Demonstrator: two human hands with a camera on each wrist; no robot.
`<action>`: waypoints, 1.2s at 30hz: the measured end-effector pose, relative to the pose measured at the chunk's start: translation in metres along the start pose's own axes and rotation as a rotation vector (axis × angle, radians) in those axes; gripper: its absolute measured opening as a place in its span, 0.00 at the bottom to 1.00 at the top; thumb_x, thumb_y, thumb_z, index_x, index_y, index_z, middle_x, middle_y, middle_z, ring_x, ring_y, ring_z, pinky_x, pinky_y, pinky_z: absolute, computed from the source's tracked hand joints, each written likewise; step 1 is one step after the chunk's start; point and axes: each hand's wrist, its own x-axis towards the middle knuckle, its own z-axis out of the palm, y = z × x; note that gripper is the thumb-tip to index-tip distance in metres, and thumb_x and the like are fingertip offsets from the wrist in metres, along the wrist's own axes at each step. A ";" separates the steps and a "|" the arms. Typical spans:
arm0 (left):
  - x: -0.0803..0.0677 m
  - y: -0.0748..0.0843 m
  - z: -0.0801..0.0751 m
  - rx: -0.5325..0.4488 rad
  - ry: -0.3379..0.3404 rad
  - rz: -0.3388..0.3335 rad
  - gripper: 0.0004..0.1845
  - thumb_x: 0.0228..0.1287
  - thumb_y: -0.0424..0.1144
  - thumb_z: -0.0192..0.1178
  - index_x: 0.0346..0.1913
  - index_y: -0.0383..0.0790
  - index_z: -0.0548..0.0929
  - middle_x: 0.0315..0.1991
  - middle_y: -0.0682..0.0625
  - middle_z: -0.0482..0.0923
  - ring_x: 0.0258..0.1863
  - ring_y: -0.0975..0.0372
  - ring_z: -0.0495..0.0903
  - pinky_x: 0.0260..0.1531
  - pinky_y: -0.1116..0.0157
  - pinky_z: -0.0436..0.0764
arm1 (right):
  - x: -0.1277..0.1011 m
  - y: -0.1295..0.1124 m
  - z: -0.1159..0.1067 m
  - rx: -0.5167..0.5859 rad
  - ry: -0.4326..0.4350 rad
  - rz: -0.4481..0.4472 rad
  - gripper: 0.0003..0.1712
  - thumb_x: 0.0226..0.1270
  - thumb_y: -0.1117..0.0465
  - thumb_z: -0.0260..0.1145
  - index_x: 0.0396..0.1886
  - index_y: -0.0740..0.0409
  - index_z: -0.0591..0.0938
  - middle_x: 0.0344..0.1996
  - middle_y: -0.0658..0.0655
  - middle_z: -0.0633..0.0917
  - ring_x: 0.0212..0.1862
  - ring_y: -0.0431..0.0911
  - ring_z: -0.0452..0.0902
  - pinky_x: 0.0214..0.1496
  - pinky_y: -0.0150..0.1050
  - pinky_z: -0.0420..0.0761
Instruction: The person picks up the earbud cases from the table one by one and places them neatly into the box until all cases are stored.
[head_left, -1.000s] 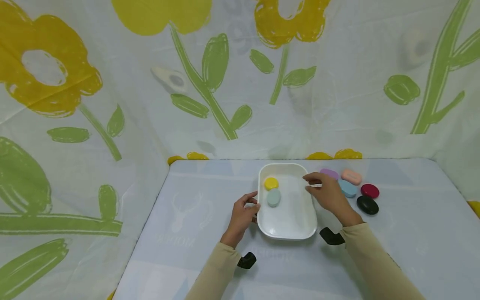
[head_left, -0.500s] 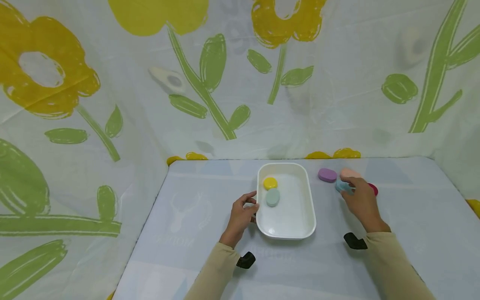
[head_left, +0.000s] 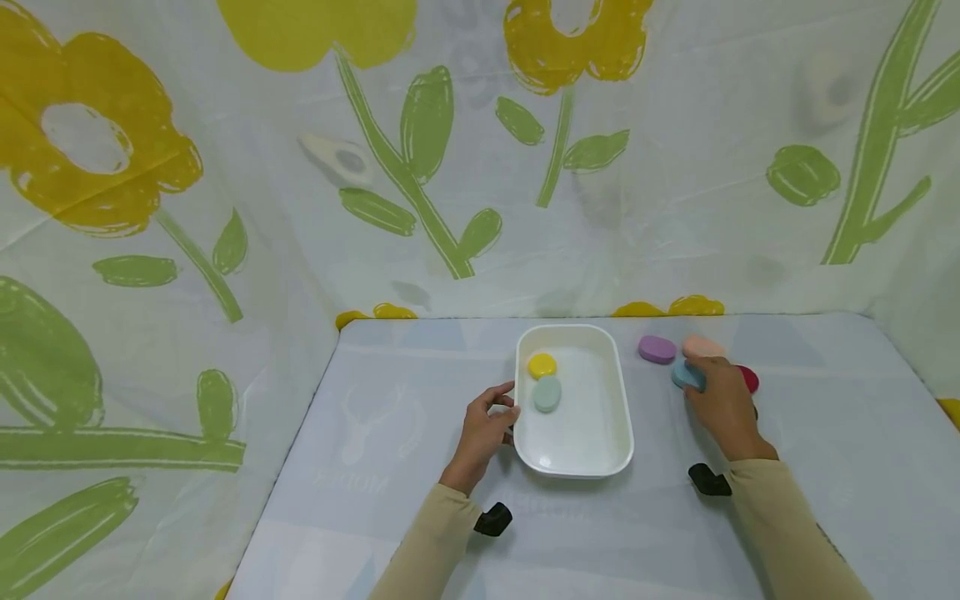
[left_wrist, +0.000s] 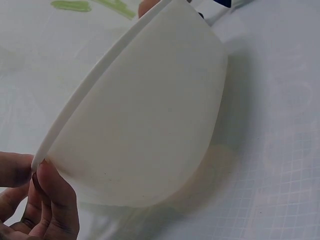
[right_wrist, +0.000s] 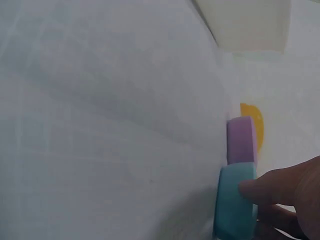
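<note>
With thumb and fingers my left hand (head_left: 482, 437) pinches the rim of a white tray (left_wrist: 145, 105) at its left side. Inside the tray are a round yellow soap (head_left: 542, 365) and an oval grey-green soap (head_left: 547, 394). My right hand (head_left: 726, 406) is over the cluster of soaps to the tray's right. Its thumb (right_wrist: 270, 187) lies against the near side of a blue soap (right_wrist: 235, 200), with fingers curled behind it. That soap appears to be on the table. Beside it are a purple soap (head_left: 657, 349), a peach soap (head_left: 702, 346) and a partly hidden red soap (head_left: 748, 379).
A black soap seen earlier is almost wholly hidden behind my right hand. The pale table (head_left: 375, 492) meets a flower-patterned cloth (head_left: 675, 208) at the back and left. Black wrist mounts (head_left: 492, 520) stick out from both sleeves.
My right hand has moved from the tray's right rim rightward to the soaps and settled at the blue one. The left hand stays on the tray.
</note>
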 end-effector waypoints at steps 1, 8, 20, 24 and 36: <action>0.001 0.000 0.000 -0.002 -0.001 -0.003 0.25 0.76 0.29 0.61 0.73 0.37 0.77 0.52 0.42 0.75 0.34 0.58 0.81 0.24 0.68 0.82 | 0.000 0.000 0.001 -0.005 0.007 -0.009 0.26 0.63 0.77 0.71 0.61 0.82 0.79 0.58 0.82 0.78 0.62 0.76 0.73 0.64 0.73 0.74; 0.003 0.001 -0.001 -0.012 -0.003 -0.015 0.25 0.76 0.28 0.61 0.73 0.37 0.78 0.51 0.43 0.75 0.33 0.59 0.81 0.25 0.68 0.82 | -0.007 -0.004 0.002 -0.028 -0.011 0.000 0.22 0.64 0.74 0.73 0.57 0.81 0.82 0.57 0.81 0.78 0.60 0.74 0.75 0.60 0.71 0.77; 0.003 -0.002 -0.001 -0.018 -0.010 -0.017 0.24 0.76 0.29 0.61 0.73 0.38 0.78 0.50 0.44 0.76 0.31 0.59 0.80 0.25 0.67 0.82 | -0.018 -0.017 -0.002 -0.004 -0.149 0.108 0.28 0.69 0.70 0.71 0.66 0.76 0.78 0.63 0.79 0.78 0.63 0.73 0.74 0.65 0.71 0.75; 0.003 -0.003 0.000 -0.021 -0.022 -0.012 0.24 0.76 0.30 0.61 0.72 0.38 0.78 0.50 0.44 0.76 0.31 0.59 0.80 0.25 0.67 0.82 | -0.022 -0.027 -0.004 0.028 -0.118 0.035 0.28 0.68 0.70 0.73 0.65 0.76 0.79 0.59 0.78 0.81 0.59 0.71 0.78 0.60 0.69 0.80; 0.001 -0.004 -0.002 -0.024 -0.017 -0.009 0.24 0.77 0.29 0.61 0.72 0.38 0.78 0.50 0.43 0.76 0.30 0.59 0.79 0.25 0.67 0.82 | -0.022 -0.078 -0.006 0.147 -0.134 -0.038 0.30 0.68 0.72 0.73 0.68 0.75 0.77 0.62 0.76 0.80 0.61 0.70 0.78 0.60 0.64 0.81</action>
